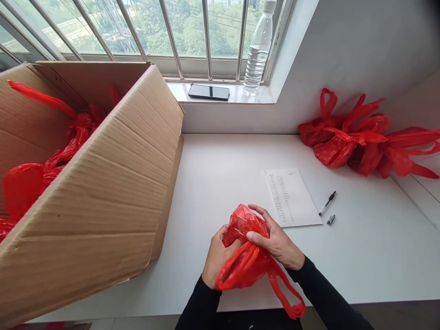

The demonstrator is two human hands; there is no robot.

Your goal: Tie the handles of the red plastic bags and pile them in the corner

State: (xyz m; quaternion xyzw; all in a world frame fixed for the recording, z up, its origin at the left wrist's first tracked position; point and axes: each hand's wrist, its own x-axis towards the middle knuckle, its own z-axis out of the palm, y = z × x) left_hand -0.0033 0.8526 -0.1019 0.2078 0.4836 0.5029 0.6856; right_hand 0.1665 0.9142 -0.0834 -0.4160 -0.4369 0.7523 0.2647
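Note:
A bunched red plastic bag (245, 270) is between my hands, above the front part of the white table. My left hand (218, 256) grips it from the left, its fingers partly hidden by the plastic. On the other side, my right hand (280, 240) closes on the bag with the thumb across its front and the fingers behind. The bag's handle loops hang down toward me, one to the right. Whatever the bag contains is hidden.
A large open cardboard box (113, 183) with red bags (74, 137) inside stands left. Tied red bags (360, 137) lie back right. Nearby are a written paper sheet (294, 197), a pen (327, 203) and its cap (331, 220). The windowsill holds a phone (209, 92) and water bottle (257, 59).

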